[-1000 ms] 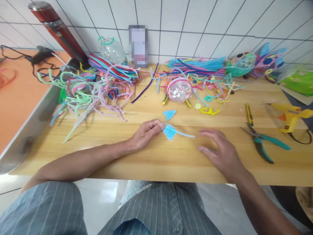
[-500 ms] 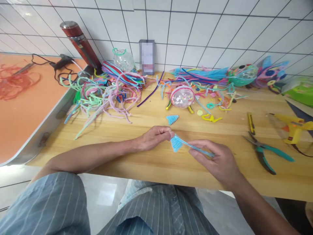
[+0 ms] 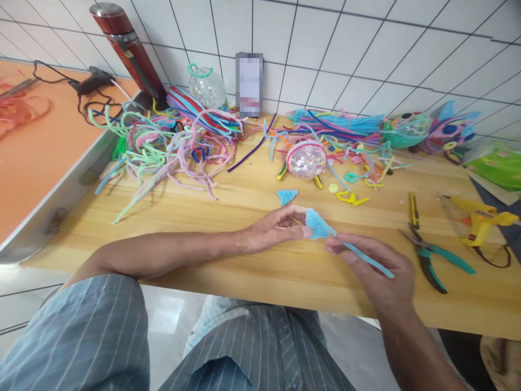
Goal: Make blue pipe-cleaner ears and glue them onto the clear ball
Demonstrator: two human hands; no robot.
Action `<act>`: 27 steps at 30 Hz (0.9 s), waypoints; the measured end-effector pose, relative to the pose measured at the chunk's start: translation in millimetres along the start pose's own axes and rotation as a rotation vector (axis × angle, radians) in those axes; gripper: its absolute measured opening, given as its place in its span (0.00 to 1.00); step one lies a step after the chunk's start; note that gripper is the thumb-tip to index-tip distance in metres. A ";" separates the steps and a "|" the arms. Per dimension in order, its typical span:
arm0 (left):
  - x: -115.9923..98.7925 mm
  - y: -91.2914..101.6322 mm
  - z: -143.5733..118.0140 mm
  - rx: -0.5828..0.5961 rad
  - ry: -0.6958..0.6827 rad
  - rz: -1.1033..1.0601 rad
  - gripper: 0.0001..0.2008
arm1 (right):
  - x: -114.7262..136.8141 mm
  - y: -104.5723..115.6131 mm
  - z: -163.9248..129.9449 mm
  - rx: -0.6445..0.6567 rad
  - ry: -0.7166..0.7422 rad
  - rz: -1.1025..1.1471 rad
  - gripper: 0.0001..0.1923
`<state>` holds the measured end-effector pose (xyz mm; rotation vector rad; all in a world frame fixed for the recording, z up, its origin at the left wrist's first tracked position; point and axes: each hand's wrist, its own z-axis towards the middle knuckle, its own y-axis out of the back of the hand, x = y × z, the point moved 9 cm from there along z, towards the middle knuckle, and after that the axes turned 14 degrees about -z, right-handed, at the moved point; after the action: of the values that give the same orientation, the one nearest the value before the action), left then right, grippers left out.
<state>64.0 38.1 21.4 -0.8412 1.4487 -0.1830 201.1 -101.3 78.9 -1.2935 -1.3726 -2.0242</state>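
Between the thumb and fingers of my left hand (image 3: pixel 280 227) is a small fan-shaped piece of light blue pipe cleaner (image 3: pixel 316 224), folded in tight rows. A straight blue pipe cleaner tail (image 3: pixel 368 260) runs from its right corner. My right hand (image 3: pixel 376 263) pinches that tail close to the folded piece, and the tail's end sticks out past the fingers. Beyond my left hand, a similar blue folded piece (image 3: pixel 287 196) lies on the wooden table (image 3: pixel 244 277). Behind it sits a clear plastic ball (image 3: pixel 307 161) with a pink rim.
Pliers (image 3: pixel 435 258), a yellow cutter (image 3: pixel 414 210) and a yellow glue gun (image 3: pixel 476 214) lie at the right. Tangled pipe cleaners (image 3: pixel 171 146) cover the back left. A phone (image 3: pixel 249 84) leans on the tiled wall beside a red thermos (image 3: pixel 126 51). Decorated balls (image 3: pixel 409 130) stand at the back right.
My left hand has turned the folded piece, so it now points up and right rather than hanging down. My right hand has shifted right and slightly down along the tail. The camera view has moved slightly.
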 end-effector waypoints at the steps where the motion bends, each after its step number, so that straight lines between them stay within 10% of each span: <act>1: 1.4 1.1 0.5 -0.002 -0.005 -0.021 0.29 | 0.1 -0.9 -0.9 0.000 0.017 -0.023 0.07; 15: 10.0 17.0 1.0 -0.080 -0.030 0.007 0.21 | -9.8 -21.2 -8.9 0.114 0.200 -0.032 0.08; 27: 4.8 -9.4 -10.1 0.260 -0.016 0.444 0.23 | -18.6 -1.5 20.3 0.004 0.139 0.124 0.10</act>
<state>59.0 24.7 24.2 -0.2977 1.5211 -0.0257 219.2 -86.3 64.5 -1.1813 -1.2028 -1.9860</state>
